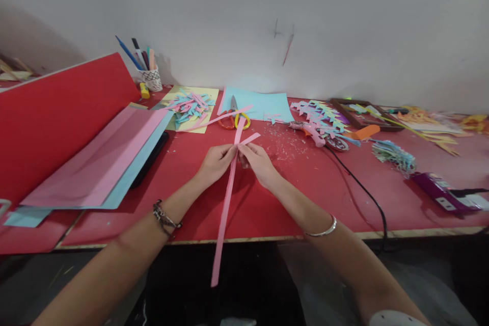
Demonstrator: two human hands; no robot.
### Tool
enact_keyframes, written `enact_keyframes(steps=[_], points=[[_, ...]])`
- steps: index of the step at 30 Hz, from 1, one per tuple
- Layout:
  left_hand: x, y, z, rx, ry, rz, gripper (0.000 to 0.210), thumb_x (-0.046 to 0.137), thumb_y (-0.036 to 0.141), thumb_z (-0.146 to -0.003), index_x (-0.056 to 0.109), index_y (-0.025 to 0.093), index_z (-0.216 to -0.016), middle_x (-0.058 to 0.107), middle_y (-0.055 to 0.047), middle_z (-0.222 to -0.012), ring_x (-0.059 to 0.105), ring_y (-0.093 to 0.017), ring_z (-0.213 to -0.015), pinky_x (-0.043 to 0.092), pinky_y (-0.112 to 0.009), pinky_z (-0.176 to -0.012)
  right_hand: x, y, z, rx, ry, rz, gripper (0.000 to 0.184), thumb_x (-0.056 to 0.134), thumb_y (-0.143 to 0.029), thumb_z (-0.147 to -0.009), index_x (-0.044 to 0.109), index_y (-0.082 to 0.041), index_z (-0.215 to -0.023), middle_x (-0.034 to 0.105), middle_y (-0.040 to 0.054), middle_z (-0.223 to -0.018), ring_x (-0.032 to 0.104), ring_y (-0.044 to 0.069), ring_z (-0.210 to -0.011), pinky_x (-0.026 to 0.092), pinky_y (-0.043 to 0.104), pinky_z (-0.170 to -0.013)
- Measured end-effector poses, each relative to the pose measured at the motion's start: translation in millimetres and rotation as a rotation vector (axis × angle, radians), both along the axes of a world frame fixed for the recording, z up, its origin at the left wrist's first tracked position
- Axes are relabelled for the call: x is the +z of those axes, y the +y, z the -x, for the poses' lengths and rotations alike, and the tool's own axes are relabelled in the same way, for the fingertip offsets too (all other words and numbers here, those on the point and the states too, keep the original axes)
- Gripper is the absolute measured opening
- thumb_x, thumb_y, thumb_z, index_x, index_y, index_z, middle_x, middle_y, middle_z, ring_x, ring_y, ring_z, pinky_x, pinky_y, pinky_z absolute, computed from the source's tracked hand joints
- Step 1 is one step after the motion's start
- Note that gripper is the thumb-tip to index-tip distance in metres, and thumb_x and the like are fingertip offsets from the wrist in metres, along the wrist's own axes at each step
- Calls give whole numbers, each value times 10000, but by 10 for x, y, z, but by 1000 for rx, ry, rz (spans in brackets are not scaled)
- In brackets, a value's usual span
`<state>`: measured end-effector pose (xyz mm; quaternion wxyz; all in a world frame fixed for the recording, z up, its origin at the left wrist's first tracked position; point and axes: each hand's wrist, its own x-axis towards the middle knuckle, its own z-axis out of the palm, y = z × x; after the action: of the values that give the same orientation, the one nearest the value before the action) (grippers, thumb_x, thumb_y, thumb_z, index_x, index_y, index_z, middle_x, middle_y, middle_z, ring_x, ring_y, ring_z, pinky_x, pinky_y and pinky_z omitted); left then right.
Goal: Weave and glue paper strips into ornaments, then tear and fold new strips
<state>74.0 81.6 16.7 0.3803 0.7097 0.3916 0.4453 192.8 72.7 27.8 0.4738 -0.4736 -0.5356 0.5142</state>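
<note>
Both my hands meet over the middle of the red table, pinching pink paper strips where they cross. My left hand [217, 164] is closed on the long pink paper strip [226, 204], whose lower end hangs past the table edge toward my lap. My right hand [259, 163] is closed at the same crossing, and a short strip end sticks out above its fingers. Fingertips hide how the strips are joined there. Just beyond the hands lie scissors [234, 104] with red and yellow handles, beside another loose pink strip.
Pink and blue sheets [95, 163] lie at left by a red board [64, 117]. Behind are a pen cup [151, 79] and a heap of paper pieces [193, 104]. A pink glue gun [311, 131], its black cord, paper chains [321, 114] and a purple power strip [443, 193] are at right.
</note>
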Motion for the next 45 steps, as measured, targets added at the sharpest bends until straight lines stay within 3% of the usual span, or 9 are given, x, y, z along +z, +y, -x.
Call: enact_keyframes(steps=[6, 11, 18, 25, 30, 36, 45], points=[[8, -9, 4, 41, -7, -35, 332, 366, 322, -791, 545, 169, -558, 562, 22, -513, 533, -106, -544, 414, -194, -565, -8, 0, -3, 36, -1, -8, 258, 474, -307, -691, 406, -191, -470, 396, -77, -430, 345, 45, -416, 278, 214, -456], [21, -8, 20, 167, -1, -32, 322, 383, 344, -774, 441, 180, -503, 453, 45, -465, 441, -89, -476, 357, -192, -481, -41, 17, -19, 56, -4, -12, 244, 476, -294, -678, 407, -192, -467, 385, -79, -416, 335, 48, -410, 266, 216, -451], [28, -14, -13, 14, 2, 32, 345, 362, 377, -770, 488, 180, -517, 526, 22, -493, 502, -106, -517, 412, -204, -547, -21, 16, -19, -8, 82, -14, 276, 478, -345, -692, 392, -197, -475, 394, -74, -429, 345, 53, -416, 270, 220, -451], [2, -10, 5, 10, 5, 0, 382, 338, 374, -796, 545, 170, -548, 581, -1, -540, 537, -121, -570, 429, -217, -601, 3, -10, -15, 58, -14, -50, 248, 479, -305, -694, 407, -195, -484, 397, -77, -427, 348, 51, -419, 273, 217, -454], [28, -13, 10, 130, 6, 15, 376, 351, 370, -796, 483, 176, -503, 533, 13, -494, 510, -114, -534, 417, -212, -551, -34, 7, -28, 53, -44, -57, 248, 484, -317, -687, 397, -197, -489, 390, -78, -434, 342, 51, -422, 269, 219, -455], [70, -33, -11, -8, 22, 61, 347, 365, 357, -776, 493, 181, -506, 516, 23, -483, 518, -112, -542, 419, -202, -546, -18, 19, -27, -36, 63, -50, 248, 487, -361, -660, 393, -199, -498, 395, -81, -445, 338, 47, -421, 263, 214, -448], [36, -29, -6, 14, 12, -1, 361, 346, 363, -789, 554, 169, -569, 582, 4, -544, 529, -114, -545, 420, -207, -558, -47, 22, -33, 60, 13, -69, 238, 489, -358, -656, 392, -200, -506, 382, -84, -435, 332, 48, -423, 260, 215, -451]])
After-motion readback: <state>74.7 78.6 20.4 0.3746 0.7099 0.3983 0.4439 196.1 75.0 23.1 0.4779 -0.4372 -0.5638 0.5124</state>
